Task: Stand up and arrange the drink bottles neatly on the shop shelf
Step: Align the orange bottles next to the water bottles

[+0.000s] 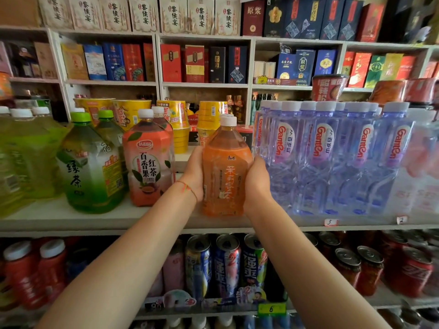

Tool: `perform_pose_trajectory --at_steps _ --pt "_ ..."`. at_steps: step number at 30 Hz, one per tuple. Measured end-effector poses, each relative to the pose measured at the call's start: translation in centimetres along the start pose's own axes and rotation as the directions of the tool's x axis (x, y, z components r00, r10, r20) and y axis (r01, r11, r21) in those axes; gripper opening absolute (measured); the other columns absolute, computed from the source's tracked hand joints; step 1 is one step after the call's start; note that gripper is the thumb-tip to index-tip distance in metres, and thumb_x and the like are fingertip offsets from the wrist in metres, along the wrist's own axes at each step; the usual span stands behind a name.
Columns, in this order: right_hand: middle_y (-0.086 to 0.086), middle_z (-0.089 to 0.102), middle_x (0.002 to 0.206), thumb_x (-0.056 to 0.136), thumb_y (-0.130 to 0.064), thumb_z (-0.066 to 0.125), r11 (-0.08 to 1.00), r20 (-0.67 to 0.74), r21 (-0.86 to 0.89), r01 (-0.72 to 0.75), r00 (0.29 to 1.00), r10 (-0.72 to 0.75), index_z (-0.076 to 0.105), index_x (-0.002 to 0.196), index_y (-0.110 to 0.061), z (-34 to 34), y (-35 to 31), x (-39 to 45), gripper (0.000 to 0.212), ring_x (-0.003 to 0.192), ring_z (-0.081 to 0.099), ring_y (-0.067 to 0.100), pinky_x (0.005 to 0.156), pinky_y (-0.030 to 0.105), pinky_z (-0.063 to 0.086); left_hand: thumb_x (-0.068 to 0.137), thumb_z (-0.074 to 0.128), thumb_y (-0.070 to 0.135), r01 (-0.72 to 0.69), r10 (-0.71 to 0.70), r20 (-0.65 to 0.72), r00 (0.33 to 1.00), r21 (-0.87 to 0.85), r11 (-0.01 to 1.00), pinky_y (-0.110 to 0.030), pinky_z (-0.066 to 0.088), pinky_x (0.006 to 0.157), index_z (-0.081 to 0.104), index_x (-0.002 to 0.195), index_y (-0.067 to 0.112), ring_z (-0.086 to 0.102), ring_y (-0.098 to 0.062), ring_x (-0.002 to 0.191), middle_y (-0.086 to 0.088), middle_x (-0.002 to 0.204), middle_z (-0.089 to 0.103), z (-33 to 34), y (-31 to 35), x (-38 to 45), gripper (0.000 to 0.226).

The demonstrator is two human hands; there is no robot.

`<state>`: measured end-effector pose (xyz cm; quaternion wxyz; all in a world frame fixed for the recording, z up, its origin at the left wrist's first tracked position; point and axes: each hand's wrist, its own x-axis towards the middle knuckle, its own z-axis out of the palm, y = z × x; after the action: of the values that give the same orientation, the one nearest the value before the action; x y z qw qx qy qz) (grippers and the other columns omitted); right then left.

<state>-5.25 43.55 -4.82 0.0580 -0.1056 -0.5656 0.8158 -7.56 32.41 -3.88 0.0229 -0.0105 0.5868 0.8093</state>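
An orange tea bottle (224, 172) with a white cap stands upright near the front edge of the white shelf (118, 219). My left hand (193, 173) grips its left side and my right hand (257, 184) grips its right side. To its left stand a pink passion-fruit tea bottle (148, 162) and a green tea bottle (92, 167), both upright. A further white cap shows just behind the orange bottle.
A packed row of clear Ganten water bottles (332, 157) fills the shelf right of the orange bottle. Yellow noodle cups (180, 124) stand behind. Large yellow-green bottles (21, 157) are at far left. Cans and red bottles (225, 264) line the lower shelf.
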Motion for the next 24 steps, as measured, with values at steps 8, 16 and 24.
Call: perform_pose_trajectory --at_steps 8,16,24 --pt "0.003 0.069 0.088 0.104 -0.055 0.023 0.999 0.011 -0.042 0.023 1.0 -0.023 0.061 0.102 -0.024 -0.8 -0.3 -2.5 0.049 0.094 0.066 0.025 0.099 0.051 0.051 0.098 0.04 0.06 -0.001 0.0 -0.025 1.0 -0.036 0.999 -0.036 0.051 0.073 0.076 0.064 0.022 0.068 -0.026 0.079 -0.006 0.075 0.075 -0.1 -1.0 -1.2 0.063" --pt "0.005 0.068 0.099 0.104 -0.055 0.021 0.995 -0.027 -0.068 0.077 0.997 -0.079 0.057 0.107 -0.023 -0.8 -0.4 -3.4 0.048 0.092 0.063 0.022 0.088 0.042 0.049 0.098 0.034 0.063 0.002 -0.002 -0.001 1.0 -0.006 1.0 -0.035 0.053 0.072 0.075 0.09 0.021 0.069 -0.025 0.083 -0.005 0.077 0.077 0.6 -1.6 -2.5 0.06" --pt "0.001 0.059 0.132 0.103 -0.055 0.023 0.869 -0.062 -0.23 0.438 0.885 -0.462 0.047 0.141 -0.025 -0.3 1.9 -4.7 0.054 0.123 0.054 0.017 0.109 0.046 0.042 0.104 0.035 0.041 -0.055 0.061 -0.057 0.996 0.1 0.993 -0.03 0.049 0.066 0.069 0.08 0.019 0.066 -0.018 0.078 0.002 0.064 0.073 0.4 -1.4 -4.2 0.048"
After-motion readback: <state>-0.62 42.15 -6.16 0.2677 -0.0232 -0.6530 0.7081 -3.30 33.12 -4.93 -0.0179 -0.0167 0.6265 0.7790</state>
